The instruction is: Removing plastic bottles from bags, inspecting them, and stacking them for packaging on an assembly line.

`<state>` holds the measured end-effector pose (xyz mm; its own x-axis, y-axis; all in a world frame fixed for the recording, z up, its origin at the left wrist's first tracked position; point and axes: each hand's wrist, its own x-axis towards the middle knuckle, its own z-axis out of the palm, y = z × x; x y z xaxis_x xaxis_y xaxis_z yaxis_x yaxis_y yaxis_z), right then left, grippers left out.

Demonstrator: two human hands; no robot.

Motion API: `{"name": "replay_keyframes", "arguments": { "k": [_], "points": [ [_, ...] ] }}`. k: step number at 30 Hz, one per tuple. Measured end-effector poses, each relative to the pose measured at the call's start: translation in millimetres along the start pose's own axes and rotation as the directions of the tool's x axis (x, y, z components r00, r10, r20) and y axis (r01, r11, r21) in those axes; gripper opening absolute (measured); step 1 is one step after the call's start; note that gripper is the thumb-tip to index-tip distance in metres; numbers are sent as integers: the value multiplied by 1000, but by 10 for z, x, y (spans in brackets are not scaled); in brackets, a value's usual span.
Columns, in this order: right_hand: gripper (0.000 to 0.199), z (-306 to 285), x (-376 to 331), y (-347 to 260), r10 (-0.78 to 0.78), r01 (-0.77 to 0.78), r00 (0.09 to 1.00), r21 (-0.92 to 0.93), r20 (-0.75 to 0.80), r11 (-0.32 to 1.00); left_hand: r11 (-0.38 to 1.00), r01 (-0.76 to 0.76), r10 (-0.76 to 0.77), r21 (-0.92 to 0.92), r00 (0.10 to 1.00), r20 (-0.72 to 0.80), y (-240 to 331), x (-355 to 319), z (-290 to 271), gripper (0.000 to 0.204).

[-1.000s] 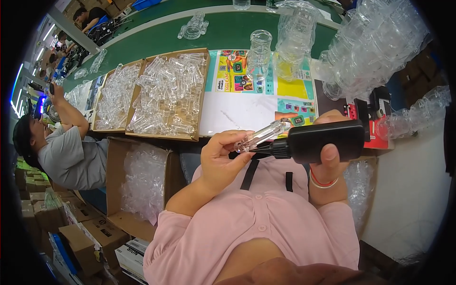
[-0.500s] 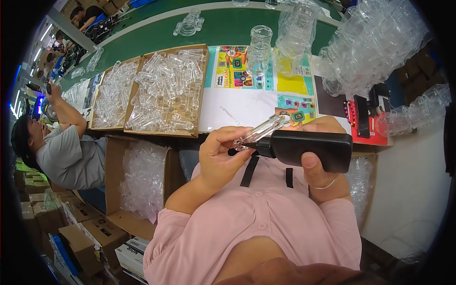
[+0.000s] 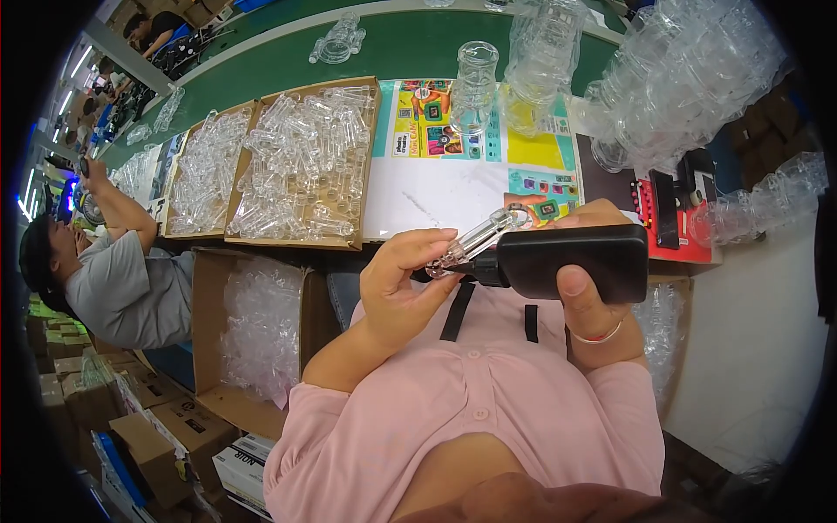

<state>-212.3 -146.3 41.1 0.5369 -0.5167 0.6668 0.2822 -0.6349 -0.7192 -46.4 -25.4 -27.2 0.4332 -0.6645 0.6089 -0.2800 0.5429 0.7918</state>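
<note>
From the head camera, the step in hand looks like putting the tip of a black tool against the end of a small see-through part. To do it well, I think both should stay close to the chest so they do not shake. The clear tube should line up straight with the black tip. The pinch should be soft but sure, because the plastic is smooth and could slip.

The left hand (image 3: 403,283) is curled almost closed. Its thumb and fingers pinch the low end of the clear plastic tube (image 3: 475,242), which tilts up and to the right. The tube is in the air in front of the pink shirt, just below the near edge of the table (image 3: 410,44) — not lying on it.

The right hand (image 3: 586,301) is wrapped tight around the black handheld tool (image 3: 571,260). The thumb lies across the front and the fingers go around the back. A thin bracelet sits on that wrist. The tool's narrow black tip points left and meets the tube right by the left fingers — I cannot tell if it goes inside.

Up on the green table there are two flat cardboard trays (image 3: 305,166) full of clear tubes. Beside them are a colourful paper sheet (image 3: 453,131) and a clear jar (image 3: 475,83). A big heap of clear plastic cups (image 3: 689,78) is on the right. Below the table, an open cardboard box (image 3: 253,336) holds a bag of more clear parts. Another person in a grey shirt (image 3: 122,288) sits on the left.
</note>
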Motion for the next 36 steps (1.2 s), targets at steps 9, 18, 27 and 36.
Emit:
{"name": "replay_keyframes", "arguments": {
  "k": [9,18,27,36],
  "points": [
    [30,-36,17,-128,-33,38,998,-112,48,993,949,-92,82,302,996,44,44,27,-64,42],
    [36,33,-78,-219,-224,260,953,-171,204,951,934,-69,56,352,997,48,86,59,-67,43],
    [44,-67,-106,-106,-359,388,901,-84,242,918,848,409,-369,-336,912,178,139,5,-85,44],
    [27,43,-35,-18,-652,659,735,28,188,751,675,507,-436,-536,860,265,122,-1,-109,41]
  ]
}}
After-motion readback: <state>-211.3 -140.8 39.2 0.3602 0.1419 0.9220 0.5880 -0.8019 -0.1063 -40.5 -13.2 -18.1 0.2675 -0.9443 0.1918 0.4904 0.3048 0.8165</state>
